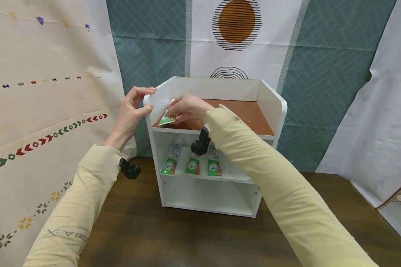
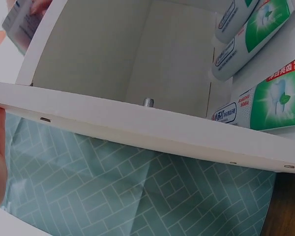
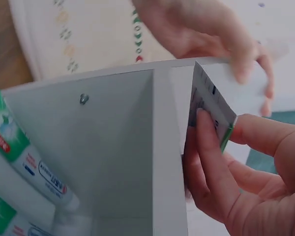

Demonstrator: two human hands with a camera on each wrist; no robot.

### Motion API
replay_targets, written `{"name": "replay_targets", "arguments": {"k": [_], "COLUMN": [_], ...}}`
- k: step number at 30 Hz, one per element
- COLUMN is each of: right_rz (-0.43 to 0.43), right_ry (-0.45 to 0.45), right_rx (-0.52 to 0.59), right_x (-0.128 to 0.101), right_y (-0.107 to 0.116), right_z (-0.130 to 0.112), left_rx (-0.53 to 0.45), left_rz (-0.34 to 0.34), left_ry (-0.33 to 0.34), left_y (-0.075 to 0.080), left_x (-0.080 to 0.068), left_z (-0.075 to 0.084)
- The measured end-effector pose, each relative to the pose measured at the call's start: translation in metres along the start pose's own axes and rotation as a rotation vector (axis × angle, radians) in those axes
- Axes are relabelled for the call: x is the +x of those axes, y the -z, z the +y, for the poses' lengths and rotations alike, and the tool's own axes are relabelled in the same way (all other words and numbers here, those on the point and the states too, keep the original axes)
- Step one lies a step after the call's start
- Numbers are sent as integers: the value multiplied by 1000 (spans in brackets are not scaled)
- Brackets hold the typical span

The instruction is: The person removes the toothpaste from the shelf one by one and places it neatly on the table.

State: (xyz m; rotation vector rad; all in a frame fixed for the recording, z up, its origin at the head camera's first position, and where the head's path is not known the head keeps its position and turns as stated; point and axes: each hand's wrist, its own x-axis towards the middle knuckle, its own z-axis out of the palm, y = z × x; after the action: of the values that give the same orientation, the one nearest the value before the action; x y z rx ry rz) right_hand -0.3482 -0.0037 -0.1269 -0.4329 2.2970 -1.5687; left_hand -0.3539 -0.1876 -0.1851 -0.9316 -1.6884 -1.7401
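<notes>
My right hand [image 1: 188,109] pinches a green and white toothpaste tube [image 1: 167,119] between thumb and fingers, over the brown top surface of a small white shelf unit [image 1: 214,193]. In the right wrist view the tube [image 3: 211,105] shows its flat end, tilted beside the top board. My left hand [image 1: 128,113] grips the upper front corner of the unit's left side panel. Three more toothpaste tubes lie on the middle shelf: one at the left [image 1: 171,159], one in the middle [image 1: 192,165] and one further right [image 1: 214,163]. The right wrist camera partly covers the middle one.
The unit stands on a dark brown wooden table [image 1: 187,237]. Raised white walls enclose its top at the back and sides. Its bottom compartment [image 1: 207,194] is open at the front. Patterned cloth [image 1: 147,37] hangs behind, with a cream cloth [image 1: 46,111] at the left.
</notes>
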Motion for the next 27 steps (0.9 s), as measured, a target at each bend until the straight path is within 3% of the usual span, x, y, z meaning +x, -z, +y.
{"name": "replay_targets", "arguments": {"k": [7, 15, 27], "right_rz": [-77, -30, 71], "right_ry": [-30, -17, 32], "right_rx": [173, 124, 173], "right_x": [-9, -35, -71], "right_y": [18, 45, 79], "right_z": [9, 18, 9], "left_rx": [2, 9, 0], "left_rz": [0, 1, 18], "left_ry": [-14, -1, -18], "left_y": [-3, -5, -4], "left_x": [1, -1, -1], "left_z": [0, -3, 1]}}
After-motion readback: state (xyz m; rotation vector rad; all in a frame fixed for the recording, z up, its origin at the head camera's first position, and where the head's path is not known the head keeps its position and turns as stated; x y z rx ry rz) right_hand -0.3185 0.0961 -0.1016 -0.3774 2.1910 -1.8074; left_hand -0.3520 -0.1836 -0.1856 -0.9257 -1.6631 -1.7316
